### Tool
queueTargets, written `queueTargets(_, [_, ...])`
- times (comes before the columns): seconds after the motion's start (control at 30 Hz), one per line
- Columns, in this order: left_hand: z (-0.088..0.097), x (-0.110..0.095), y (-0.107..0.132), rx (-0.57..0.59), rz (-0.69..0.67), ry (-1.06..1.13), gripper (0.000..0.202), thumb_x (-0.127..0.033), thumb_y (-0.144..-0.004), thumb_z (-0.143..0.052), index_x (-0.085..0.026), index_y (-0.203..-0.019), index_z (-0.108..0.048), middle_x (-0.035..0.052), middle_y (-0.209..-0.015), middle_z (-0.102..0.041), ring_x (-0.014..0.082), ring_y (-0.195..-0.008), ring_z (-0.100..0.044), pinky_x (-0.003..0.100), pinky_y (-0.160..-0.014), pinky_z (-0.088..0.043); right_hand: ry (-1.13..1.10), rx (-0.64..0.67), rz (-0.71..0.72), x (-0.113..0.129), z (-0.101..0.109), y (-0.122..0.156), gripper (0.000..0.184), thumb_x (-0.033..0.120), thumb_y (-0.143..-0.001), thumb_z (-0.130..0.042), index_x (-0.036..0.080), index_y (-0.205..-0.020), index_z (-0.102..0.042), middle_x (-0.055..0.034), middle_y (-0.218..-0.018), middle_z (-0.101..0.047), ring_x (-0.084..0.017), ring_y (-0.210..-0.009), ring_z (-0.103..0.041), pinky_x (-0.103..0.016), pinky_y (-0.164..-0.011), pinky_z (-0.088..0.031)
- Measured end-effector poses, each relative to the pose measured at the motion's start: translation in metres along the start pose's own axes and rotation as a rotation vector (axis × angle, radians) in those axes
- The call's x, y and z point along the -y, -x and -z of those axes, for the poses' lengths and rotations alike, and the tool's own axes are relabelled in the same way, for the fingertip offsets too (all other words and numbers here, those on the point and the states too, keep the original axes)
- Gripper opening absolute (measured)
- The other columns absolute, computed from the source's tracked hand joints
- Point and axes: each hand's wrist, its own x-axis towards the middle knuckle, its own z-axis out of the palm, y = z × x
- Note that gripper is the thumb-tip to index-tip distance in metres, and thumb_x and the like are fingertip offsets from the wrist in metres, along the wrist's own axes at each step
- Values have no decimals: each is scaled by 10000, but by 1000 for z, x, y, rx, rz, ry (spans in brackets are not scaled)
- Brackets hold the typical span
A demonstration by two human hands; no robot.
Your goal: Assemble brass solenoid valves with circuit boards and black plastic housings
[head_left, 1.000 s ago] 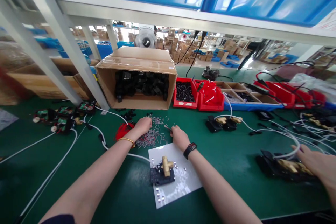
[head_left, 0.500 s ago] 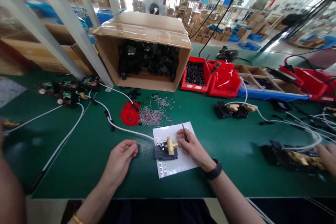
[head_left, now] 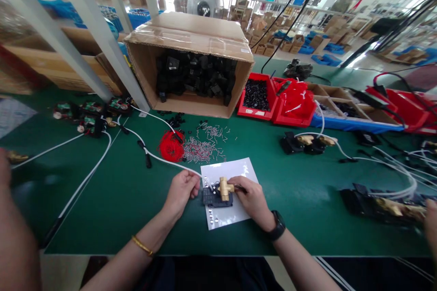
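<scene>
A brass tee-shaped valve body sits on a black actuator housing, which lies on a white sheet with small shiny round pieces along its left side. A white cable runs to the housing from the left. My left hand is closed, thumb and fingers pressed together, left of the housing beside the cable; whatever lies between the fingertips is hidden. My right hand is closed around dark, slim tweezers, its fingertips touching the right side of the brass valve body.
Behind the sheet lie a red wire coil and scattered small metal pins. A cardboard box of black parts and red bins stand farther back. More valve assemblies lie right. Other people's arms reach in at both sides.
My left hand has moved right and up, closer to the cable and housing. My right hand has tilted its tweezers down from upright and come against the brass valve body.
</scene>
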Motion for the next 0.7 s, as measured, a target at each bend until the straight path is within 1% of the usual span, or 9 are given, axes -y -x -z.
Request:
queueTargets(0.1, [-1, 1, 2, 10, -43, -38, 157, -263, -695, -651, -129, -771, -618, 0, -662, -633, 104, -600, -568, 202, -574, -435, 7, -7, -23, -2, 3, 5, 318, 33, -749, -457, 195, -896, -687, -53, -892, -724, -181, -820, -678, -283, -744, -534])
queueTargets(0.17, [-1, 1, 1, 37, -61, -65, 144, -238, -683, -661, -130, -776, -641, 26, -758, -664, 129, -723, -600, 226, -692, -453, 9, 54, -65, -2, 8, 5, 282, 85, -791, -485, 206, -935, -696, -47, -924, -727, -189, -844, -682, -292, -766, -538])
queueTargets(0.2, [-1, 1, 0, 63, -63, -80, 140, -236, -687, -658, -130, -778, -647, 34, -778, -673, 140, -744, -609, 237, -713, -456, 18, 84, -86, -2, 11, 3, 256, 121, -815, -496, 210, -944, -698, -45, -933, -727, -193, -850, -683, -297, -770, -539])
queueTargets(0.27, [-1, 0, -5, 134, -63, -117, 137, -236, -696, -647, -131, -784, -651, 40, -749, -684, 154, -710, -622, 254, -682, -466, 71, 98, -115, -3, 16, -8, 218, 183, -853, -500, 208, -932, -701, -50, -929, -727, -201, -845, -682, -305, -766, -536])
queueTargets(0.33, [-1, -1, -9, 203, -83, -167, 114, -221, -689, -643, -134, -761, -653, 34, -698, -685, 159, -666, -628, 257, -647, -474, 172, 74, -99, -7, 18, -25, 218, 201, -867, -490, 199, -939, -696, -64, -950, -716, -208, -870, -669, -313, -782, -522])
queueTargets(0.4, [-1, -3, -10, 254, -125, -237, 65, -189, -675, -646, -136, -709, -662, 30, -673, -686, 161, -659, -634, 258, -648, -485, 305, 89, -64, -12, 16, -46, 242, 191, -859, -498, 201, -1033, -666, -73, -1007, -685, -210, -887, -655, -315, -787, -505])
queueTargets(0.5, [-2, -6, -8, 280, -220, -367, 61, -122, -685, -626, -140, -684, -685, 35, -725, -703, 165, -716, -646, 252, -683, -495, 502, 187, -40, -16, 4, -76, 317, 201, -854, -515, 216, -1161, -592, -72, -1042, -623, -201, -832, -650, -291, -711, -488])
queueTargets(0.6, [-1, -6, -7, 258, -334, -499, 123, -77, -721, -594, -140, -724, -699, 43, -795, -709, 161, -769, -644, 241, -710, -490, 656, 249, -24, -16, -7, -92, 204, 203, -891, -470, 201, -1035, -615, -57, -960, -596, -185, -760, -648, -257, -602, -446])
queueTargets(0.7, [0, -5, -8, 285, -442, -619, 131, -82, -763, -573, -136, -750, -692, 53, -819, -699, 151, -777, -635, 237, -743, -487, 799, 295, 5, -13, -12, -96, 179, 117, -895, -425, 179, -893, -592, -51, -893, -577, -179, -684, -640, -253, -524, -393])
